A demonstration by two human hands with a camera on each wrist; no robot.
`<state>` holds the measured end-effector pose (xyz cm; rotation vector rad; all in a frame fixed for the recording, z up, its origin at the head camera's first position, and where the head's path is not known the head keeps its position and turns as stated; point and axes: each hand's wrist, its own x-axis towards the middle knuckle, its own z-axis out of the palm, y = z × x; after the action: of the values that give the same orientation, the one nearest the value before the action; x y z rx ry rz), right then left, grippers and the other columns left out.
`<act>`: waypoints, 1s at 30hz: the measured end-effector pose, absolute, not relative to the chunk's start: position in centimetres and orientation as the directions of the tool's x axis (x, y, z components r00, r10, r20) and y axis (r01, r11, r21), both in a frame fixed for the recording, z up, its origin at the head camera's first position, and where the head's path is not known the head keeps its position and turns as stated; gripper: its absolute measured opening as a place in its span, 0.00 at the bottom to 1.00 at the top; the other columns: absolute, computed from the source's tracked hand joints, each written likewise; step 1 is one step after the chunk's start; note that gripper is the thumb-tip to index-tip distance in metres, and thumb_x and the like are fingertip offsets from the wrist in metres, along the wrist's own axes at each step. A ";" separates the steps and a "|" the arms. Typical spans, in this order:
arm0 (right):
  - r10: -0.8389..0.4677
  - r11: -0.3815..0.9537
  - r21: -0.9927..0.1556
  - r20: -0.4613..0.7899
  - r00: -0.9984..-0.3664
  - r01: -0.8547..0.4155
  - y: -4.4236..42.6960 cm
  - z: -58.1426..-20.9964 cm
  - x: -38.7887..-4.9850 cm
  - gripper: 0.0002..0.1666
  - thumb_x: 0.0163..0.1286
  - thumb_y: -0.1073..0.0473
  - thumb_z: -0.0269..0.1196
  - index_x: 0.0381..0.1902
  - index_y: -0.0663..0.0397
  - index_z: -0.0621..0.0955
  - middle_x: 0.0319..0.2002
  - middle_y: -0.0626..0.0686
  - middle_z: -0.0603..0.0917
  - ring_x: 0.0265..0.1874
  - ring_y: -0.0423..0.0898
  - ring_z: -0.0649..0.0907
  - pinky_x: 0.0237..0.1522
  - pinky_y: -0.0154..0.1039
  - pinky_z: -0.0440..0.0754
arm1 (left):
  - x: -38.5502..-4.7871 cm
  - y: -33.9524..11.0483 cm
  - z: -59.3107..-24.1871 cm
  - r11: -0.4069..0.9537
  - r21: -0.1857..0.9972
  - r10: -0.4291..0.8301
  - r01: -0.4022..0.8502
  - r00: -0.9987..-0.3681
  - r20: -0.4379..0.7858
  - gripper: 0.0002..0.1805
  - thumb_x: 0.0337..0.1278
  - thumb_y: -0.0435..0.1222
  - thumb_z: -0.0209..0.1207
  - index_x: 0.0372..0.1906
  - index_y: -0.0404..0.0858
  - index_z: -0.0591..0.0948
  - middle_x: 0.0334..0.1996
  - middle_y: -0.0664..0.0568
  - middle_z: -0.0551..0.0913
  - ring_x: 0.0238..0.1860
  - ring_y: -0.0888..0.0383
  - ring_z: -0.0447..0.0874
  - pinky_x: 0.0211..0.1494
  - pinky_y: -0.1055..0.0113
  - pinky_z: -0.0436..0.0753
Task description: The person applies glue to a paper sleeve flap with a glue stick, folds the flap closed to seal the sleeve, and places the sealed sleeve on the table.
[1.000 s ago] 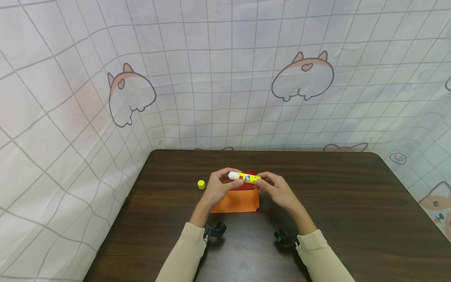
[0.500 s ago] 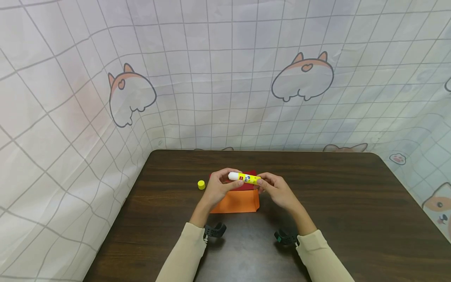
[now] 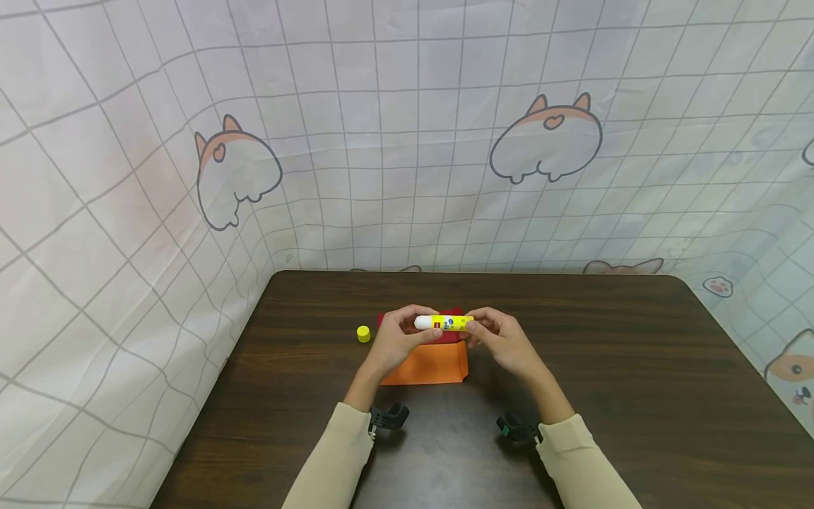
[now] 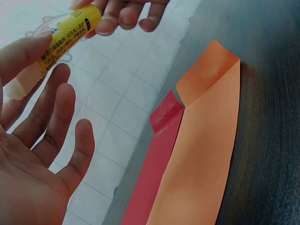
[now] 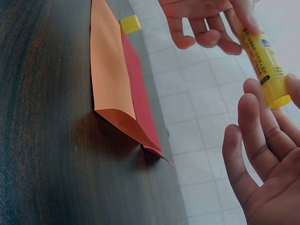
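Note:
A yellow and white glue stick is held level above the table by both hands. My left hand pinches it near its white, uncapped end between thumb and forefinger; the other fingers are spread in the left wrist view. With thumb and fingertips, my right hand grips its yellow base end. Beneath the hands lies an orange paper envelope with a raised end flap, partly covered by the left hand. Behind it, touching its edge, is a red paper piece with a folded flap. The yellow cap stands left of the papers.
The dark wooden table extends on both sides of the arms. A white grid-patterned cloth with cartoon animals hangs behind and at the sides. Each wrist wears a black strap.
The glue stick has turned slightly to lie more level and shifted a little to the right, both hands moving with it. The papers and cap stay where they were.

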<state>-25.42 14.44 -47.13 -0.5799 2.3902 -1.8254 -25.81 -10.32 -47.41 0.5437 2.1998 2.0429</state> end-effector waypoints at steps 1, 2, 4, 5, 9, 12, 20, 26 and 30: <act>-0.336 0.213 -0.946 0.164 -0.927 -0.245 14.5 -47.1 -25.4 0.19 0.79 0.53 0.59 0.56 0.63 0.80 0.47 0.74 0.84 0.36 0.55 0.87 0.44 0.40 0.88 | -25.8 -10.3 -47.5 0.047 0.979 0.320 0.197 -0.932 0.172 0.19 0.58 0.41 0.73 0.53 0.42 0.85 0.48 0.48 0.85 0.42 0.55 0.83 0.46 0.67 0.86; -0.333 0.204 -0.948 0.166 -0.928 -0.243 14.5 -47.1 -25.4 0.19 0.79 0.54 0.59 0.56 0.64 0.80 0.47 0.75 0.84 0.35 0.52 0.87 0.44 0.39 0.87 | -25.8 -10.2 -47.5 0.055 0.978 0.320 0.201 -0.931 0.173 0.18 0.58 0.40 0.73 0.53 0.43 0.85 0.48 0.48 0.85 0.41 0.55 0.82 0.45 0.67 0.86; -0.324 0.194 -0.950 0.175 -0.930 -0.246 14.6 -47.1 -25.4 0.18 0.78 0.55 0.60 0.56 0.64 0.79 0.46 0.75 0.83 0.33 0.46 0.86 0.43 0.36 0.87 | -25.8 -10.2 -47.7 0.073 0.976 0.321 0.207 -0.931 0.174 0.17 0.59 0.40 0.72 0.52 0.43 0.86 0.48 0.48 0.85 0.40 0.55 0.81 0.44 0.68 0.85; -0.320 0.189 -0.950 0.181 -0.930 -0.250 14.6 -47.1 -25.4 0.18 0.78 0.56 0.60 0.56 0.64 0.79 0.46 0.74 0.83 0.33 0.45 0.86 0.43 0.36 0.87 | -25.8 -10.1 -47.7 0.081 0.974 0.321 0.210 -0.931 0.174 0.17 0.59 0.40 0.72 0.52 0.43 0.86 0.48 0.48 0.85 0.40 0.55 0.81 0.44 0.67 0.84; -0.317 0.154 -0.955 0.195 -0.928 -0.253 14.6 -47.0 -25.3 0.17 0.77 0.58 0.62 0.56 0.65 0.79 0.47 0.76 0.81 0.33 0.46 0.86 0.42 0.36 0.87 | -25.7 -10.0 -47.8 0.106 0.972 0.318 0.209 -0.934 0.166 0.17 0.59 0.42 0.72 0.52 0.45 0.86 0.48 0.49 0.86 0.39 0.54 0.81 0.43 0.67 0.84; -0.326 0.110 -0.963 0.199 -0.924 -0.246 14.4 -47.1 -25.3 0.18 0.75 0.59 0.63 0.57 0.66 0.78 0.48 0.75 0.81 0.35 0.44 0.87 0.43 0.36 0.87 | -25.7 -9.9 -47.9 0.122 0.970 0.314 0.211 -0.935 0.164 0.16 0.59 0.43 0.72 0.51 0.47 0.86 0.47 0.51 0.86 0.39 0.53 0.81 0.42 0.66 0.82; -0.350 0.061 -0.965 0.219 -0.911 -0.256 13.7 -47.4 -25.2 0.17 0.74 0.60 0.64 0.56 0.62 0.80 0.45 0.51 0.86 0.41 0.57 0.87 0.44 0.40 0.88 | -25.7 -9.6 -48.2 0.190 0.947 0.326 0.258 -0.927 0.187 0.15 0.59 0.45 0.72 0.50 0.48 0.87 0.46 0.53 0.87 0.39 0.53 0.80 0.43 0.63 0.81; -0.365 0.106 -0.966 0.184 -0.913 -0.237 13.3 -47.5 -25.1 0.17 0.75 0.57 0.64 0.56 0.59 0.81 0.45 0.51 0.84 0.44 0.66 0.84 0.46 0.42 0.87 | -25.7 -9.6 -48.2 0.230 0.941 0.336 0.248 -0.928 0.162 0.16 0.58 0.47 0.72 0.50 0.49 0.87 0.47 0.54 0.87 0.42 0.52 0.81 0.46 0.61 0.82; -0.364 0.142 -0.964 0.162 -0.917 -0.226 13.4 -47.6 -25.0 0.17 0.77 0.56 0.62 0.56 0.61 0.81 0.45 0.55 0.84 0.44 0.65 0.83 0.48 0.46 0.88 | -25.6 -9.6 -48.2 0.274 0.930 0.350 0.246 -0.926 0.141 0.17 0.59 0.48 0.71 0.51 0.50 0.87 0.45 0.53 0.86 0.44 0.54 0.81 0.45 0.62 0.83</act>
<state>-25.05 13.40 -47.57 -0.5944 2.2877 -1.8982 -25.62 -9.60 -48.23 0.5704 2.4334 1.7488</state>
